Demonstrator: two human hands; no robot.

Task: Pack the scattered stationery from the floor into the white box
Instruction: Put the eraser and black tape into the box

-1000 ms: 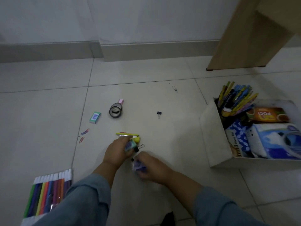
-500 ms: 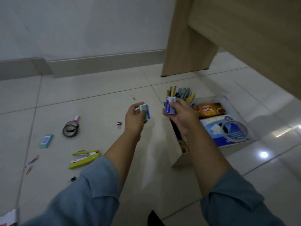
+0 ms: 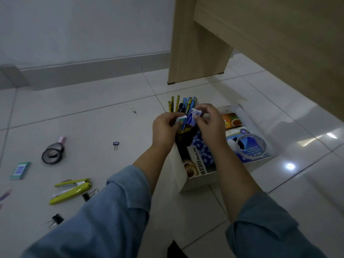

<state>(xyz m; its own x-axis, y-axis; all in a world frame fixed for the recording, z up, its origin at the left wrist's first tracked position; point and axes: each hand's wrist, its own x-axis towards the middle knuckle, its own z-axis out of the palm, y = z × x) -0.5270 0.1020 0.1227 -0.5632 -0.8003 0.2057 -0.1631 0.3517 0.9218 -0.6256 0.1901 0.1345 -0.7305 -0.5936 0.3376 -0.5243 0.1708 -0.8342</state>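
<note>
— In the left hand [image 3: 165, 127]?
— Pinched: small green-and-white packet [image 3: 181, 120]. In the right hand [image 3: 208, 123], pinched too: small blue-and-white packet [image 3: 193, 116], just above the white cardboard box [image 3: 197, 181].
— Left, on the tiled floor [image 3: 111, 118]?
— Yellow-green plastic stapler [image 3: 70, 191], black tape roll [image 3: 53, 152].

The fingers cover most of both small cardboard packets, the green-and-white packet [image 3: 181, 120] pinched by the left hand [image 3: 164, 130] and the blue-and-white packet [image 3: 192, 119] pinched by the right hand [image 3: 210, 125]. The print on both is too small to read. The hands hide the lower ends of the yellow and blue pens [image 3: 183, 104] standing in the white cardboard box [image 3: 197, 182]. At eight o'clock, the picture's edge cuts a purple paper clip [image 3: 5, 194]. At six o'clock, a black shape [image 3: 174, 251] is cut off and I cannot tell what it is. At eleven o'clock from the hands, dark specks [image 3: 134, 110] on the tile are too small to tell.
</note>
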